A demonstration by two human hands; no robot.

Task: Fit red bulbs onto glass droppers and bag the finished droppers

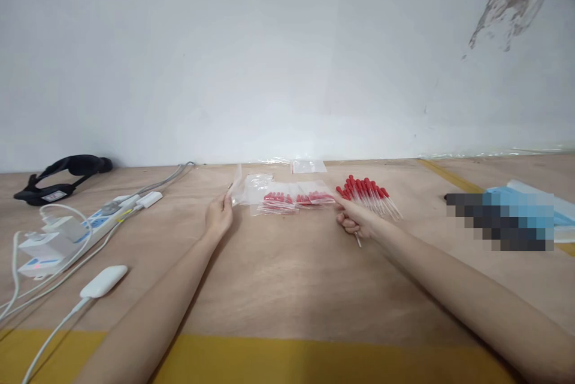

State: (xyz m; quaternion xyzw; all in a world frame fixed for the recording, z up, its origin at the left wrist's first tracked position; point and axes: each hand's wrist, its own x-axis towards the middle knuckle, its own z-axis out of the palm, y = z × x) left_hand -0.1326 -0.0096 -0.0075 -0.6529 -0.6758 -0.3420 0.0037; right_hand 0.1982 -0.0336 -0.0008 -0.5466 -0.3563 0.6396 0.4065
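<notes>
My left hand pinches a clear plastic bag, held upright at the left end of the filled bags. Curled closed, my right hand has the thin clear stem of a dropper sticking out below its fingers. Its fingertips are at the right edge of a clear bag of red-topped droppers; whether they grip that bag I cannot tell. Another bag with red tops lies to the left of it. Just beyond my right hand is a pile of loose glass-like droppers with red bulbs.
A flat clear bag lies by the wall. On the left are a power strip with plugs and cables, a white charging case and a black strap. Blue face masks and a pixelated dark object lie right.
</notes>
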